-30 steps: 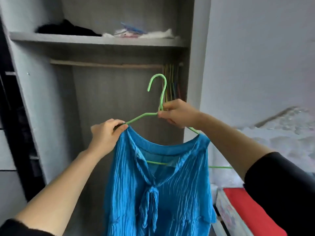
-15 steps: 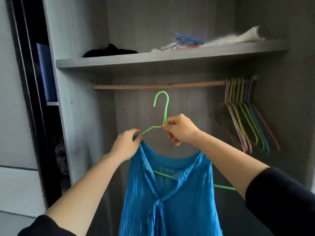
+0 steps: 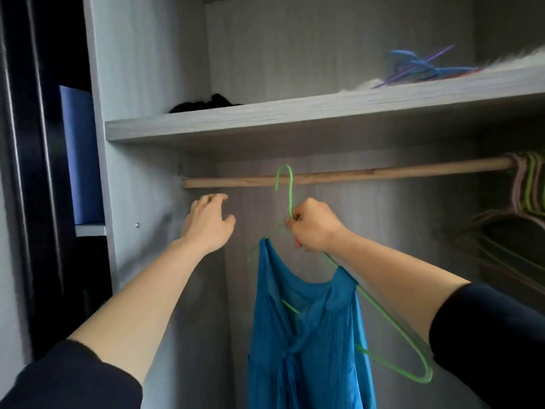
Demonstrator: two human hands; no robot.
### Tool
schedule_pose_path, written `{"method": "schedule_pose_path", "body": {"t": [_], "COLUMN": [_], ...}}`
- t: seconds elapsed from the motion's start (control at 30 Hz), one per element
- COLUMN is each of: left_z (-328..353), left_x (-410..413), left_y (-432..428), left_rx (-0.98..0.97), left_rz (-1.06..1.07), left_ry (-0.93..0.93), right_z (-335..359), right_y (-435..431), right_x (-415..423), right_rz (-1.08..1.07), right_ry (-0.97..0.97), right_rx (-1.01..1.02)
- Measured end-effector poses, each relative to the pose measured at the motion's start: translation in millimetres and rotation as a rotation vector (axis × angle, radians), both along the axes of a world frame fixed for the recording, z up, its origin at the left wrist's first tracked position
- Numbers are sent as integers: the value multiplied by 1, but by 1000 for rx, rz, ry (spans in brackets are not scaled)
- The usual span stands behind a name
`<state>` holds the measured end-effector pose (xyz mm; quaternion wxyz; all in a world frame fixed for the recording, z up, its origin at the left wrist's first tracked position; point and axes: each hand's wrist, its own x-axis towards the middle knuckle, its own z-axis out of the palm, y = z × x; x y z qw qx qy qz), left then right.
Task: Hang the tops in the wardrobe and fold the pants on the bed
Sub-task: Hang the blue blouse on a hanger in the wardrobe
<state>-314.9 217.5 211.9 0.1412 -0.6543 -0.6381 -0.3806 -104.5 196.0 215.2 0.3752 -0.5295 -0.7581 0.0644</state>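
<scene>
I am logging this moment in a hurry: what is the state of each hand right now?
Left hand: open, holds nothing, just below the wooden rail.
Right hand: closed, gripping the green hanger that carries the blue top.

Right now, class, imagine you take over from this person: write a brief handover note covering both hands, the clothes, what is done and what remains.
Left hand: open, holding nothing, just below the wooden wardrobe rod.
Right hand: grips the green wire hanger by its neck; the crinkled blue top hangs on it.
Done: top is on hanger.
Left: seat hook on rod; pants not in view.
</scene>
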Motion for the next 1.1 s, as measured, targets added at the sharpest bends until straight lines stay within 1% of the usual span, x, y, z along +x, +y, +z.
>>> {"method": "schedule_pose_path", "body": {"t": [0.17,0.33,0.43,0.5,0.6,0.77,0.83,0.9,0.97,1.1], "left_z": [26,39,35,33,40,52,54,55,56,54], "left_x": [-40,-74,-79,-80,-83,-84,-84,-85,-85,-83], "left_y": [34,58,66,69,73,72,72,72,73,70], "left_rx": [60,50,130,178,183,108,100,100,97,128], "left_rz": [84,95,74,63,51,40,28,25,18,8], "left_ry": [89,156,202,208,209,71,20,-27,-48,-19], "right_z": [27,38,37,34,25,6,0,-4,-8,-14], "right_y": [38,72,92,107,128,143,143,144,147,149], "right_x": [-41,-83,-107,-120,-141,-177,-186,-191,-194,-197], "right_rz": [-16,9,12,26,54,189,251,294,339,410], "right_ry": [-31,3,18,71,235,580,695,739,734,641], "right_rx": [64,55,77,85,42,-173,-221,-252,-277,-237]}}
